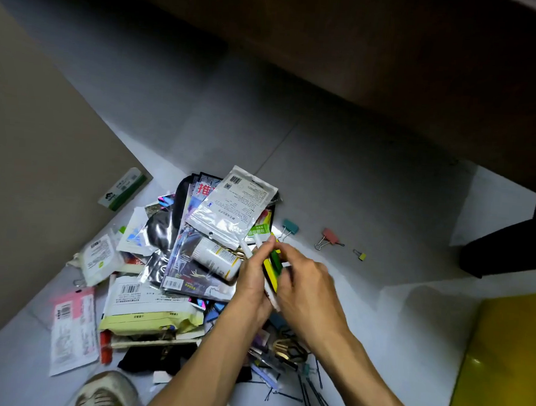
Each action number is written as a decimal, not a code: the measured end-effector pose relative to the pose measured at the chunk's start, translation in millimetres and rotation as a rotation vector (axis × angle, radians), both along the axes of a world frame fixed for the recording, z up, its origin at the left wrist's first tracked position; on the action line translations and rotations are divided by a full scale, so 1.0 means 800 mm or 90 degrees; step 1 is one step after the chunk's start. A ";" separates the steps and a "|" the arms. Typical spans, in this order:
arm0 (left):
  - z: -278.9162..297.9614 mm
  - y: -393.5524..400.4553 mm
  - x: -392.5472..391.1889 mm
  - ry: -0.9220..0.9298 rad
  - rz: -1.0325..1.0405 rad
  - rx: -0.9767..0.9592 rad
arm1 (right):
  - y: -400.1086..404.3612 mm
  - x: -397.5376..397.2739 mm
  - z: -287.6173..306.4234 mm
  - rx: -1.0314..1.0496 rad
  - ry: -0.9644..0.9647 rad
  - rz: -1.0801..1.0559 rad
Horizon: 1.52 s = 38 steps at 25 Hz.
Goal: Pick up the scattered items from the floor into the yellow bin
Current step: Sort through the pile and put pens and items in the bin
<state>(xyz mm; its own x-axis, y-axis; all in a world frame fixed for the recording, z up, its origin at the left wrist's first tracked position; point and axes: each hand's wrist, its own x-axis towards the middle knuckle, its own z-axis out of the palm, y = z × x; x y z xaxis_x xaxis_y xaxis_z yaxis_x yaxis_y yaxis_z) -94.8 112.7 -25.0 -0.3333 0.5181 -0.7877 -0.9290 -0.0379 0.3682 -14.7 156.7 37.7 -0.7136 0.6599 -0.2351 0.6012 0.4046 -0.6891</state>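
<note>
Head view: both hands over pile on floor (341, 182). Left hand (253, 278) curled round bundle of markers (273, 266), white, green, yellow. Right hand (305, 281) pinching same bundle from other side, fingertips at top end. Pile (173, 269) just left of hands: magazines, sealed packets, white bottle (215, 257). Three binder clips apart on floor to right: teal (290, 226), pink (330, 238), small yellow (360, 255). Black hairpins (313, 396) scattered near right forearm. Yellow bin (509, 362) at lower right, well apart from pile.
</note>
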 end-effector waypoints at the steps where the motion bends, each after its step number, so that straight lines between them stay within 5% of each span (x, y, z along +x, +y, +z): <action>1: 0.000 -0.003 -0.001 -0.012 0.008 0.018 | 0.003 0.000 -0.004 0.039 0.060 -0.058; 4: 0.001 -0.019 -0.009 0.004 0.022 0.028 | 0.031 -0.013 -0.042 0.030 0.109 -0.182; 9: 0.003 -0.039 -0.015 0.012 0.007 -0.034 | 0.041 -0.052 -0.123 0.140 -0.181 0.060; 12: 0.001 -0.042 -0.013 0.029 -0.016 -0.094 | 0.036 -0.058 -0.139 0.162 -0.222 0.016; 16: -0.002 -0.034 -0.007 0.121 -0.044 -0.166 | 0.038 -0.022 -0.111 -0.212 0.017 -0.270; 19: -0.001 -0.031 0.008 0.197 -0.091 -0.162 | 0.009 0.023 -0.078 -0.411 0.196 -0.191; 23: 0.002 -0.048 0.023 0.239 -0.172 -0.176 | -0.012 0.071 -0.076 -0.258 0.134 -0.100; 26: 0.002 -0.080 0.029 0.169 -0.116 -0.187 | -0.035 0.109 -0.099 -0.036 -0.137 -0.063; 28: 0.000 -0.099 0.035 0.124 -0.089 -0.184 | -0.055 0.124 -0.113 -0.003 -0.226 -0.007; 32: -0.006 -0.110 0.049 0.146 -0.117 -0.219 | -0.054 0.105 -0.099 -0.176 -0.013 -0.195; 38: 0.005 -0.098 0.048 0.195 -0.127 -0.146 | -0.053 0.069 -0.062 -0.352 0.199 -0.103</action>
